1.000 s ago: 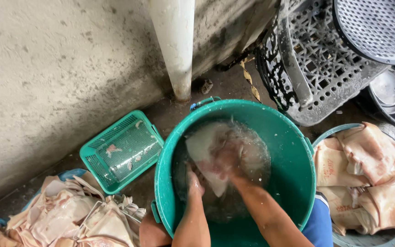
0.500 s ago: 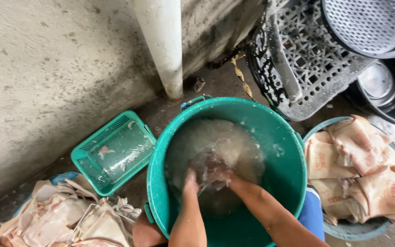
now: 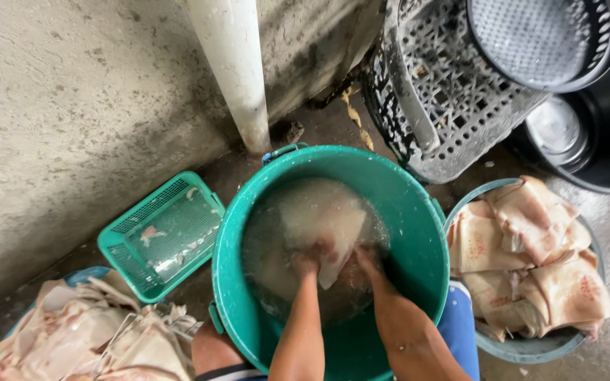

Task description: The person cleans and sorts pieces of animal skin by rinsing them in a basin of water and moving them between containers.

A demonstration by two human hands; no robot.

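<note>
Both hands are down in the cloudy water of the round green plastic bucket [image 3: 418, 233]: left hand [image 3: 306, 262] and right hand [image 3: 363, 262] each clenched on the pale, floppy slab of raw skin [image 3: 323, 226] near the middle. That slab looks slippery, so it could slide free, and hard scrubbing might slosh water onto the wet concrete floor [image 3: 319, 127].

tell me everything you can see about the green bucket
The green bucket is round, looks like plastic, and stands upright on the wet floor by a white pipe. A blue handle fitting shows at its far rim. It holds cloudy water with a pale slab of meat. Both hands, left and right, reach into the water and grip the meat.
</note>
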